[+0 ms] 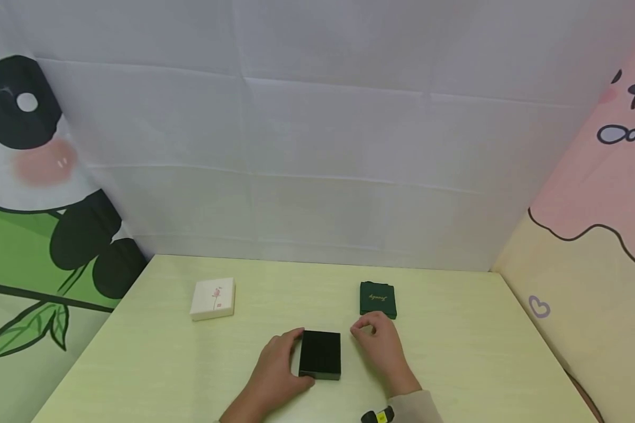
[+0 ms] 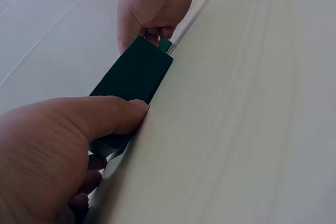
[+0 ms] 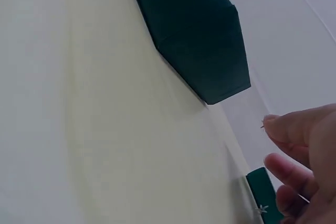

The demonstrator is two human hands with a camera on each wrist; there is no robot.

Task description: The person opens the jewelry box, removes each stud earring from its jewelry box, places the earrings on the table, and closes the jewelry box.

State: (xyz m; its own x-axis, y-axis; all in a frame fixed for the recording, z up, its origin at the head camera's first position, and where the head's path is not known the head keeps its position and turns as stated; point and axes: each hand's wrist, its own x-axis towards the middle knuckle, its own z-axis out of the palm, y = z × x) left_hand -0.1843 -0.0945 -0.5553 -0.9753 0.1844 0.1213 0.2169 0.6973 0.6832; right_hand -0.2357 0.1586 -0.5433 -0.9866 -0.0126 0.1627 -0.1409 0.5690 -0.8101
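Note:
A dark, nearly black square box lies on the table in front of me. My left hand grips its left side, thumb at the near edge and fingers at the far corner; the left wrist view shows the thumb pressed along the box. To the right of it, my right hand pinches a tiny thing with a thin pointed tip, mostly hidden by the fingertips. Just beyond that hand lies a dark green pouch with gold lettering. A small silvery star-shaped piece shows against the green in the right wrist view.
A white box with a pink flower print sits at the back left of the pale table. White cloth hangs behind the table, and printed panels stand at both sides. A black band with a yellow patch is at my right wrist.

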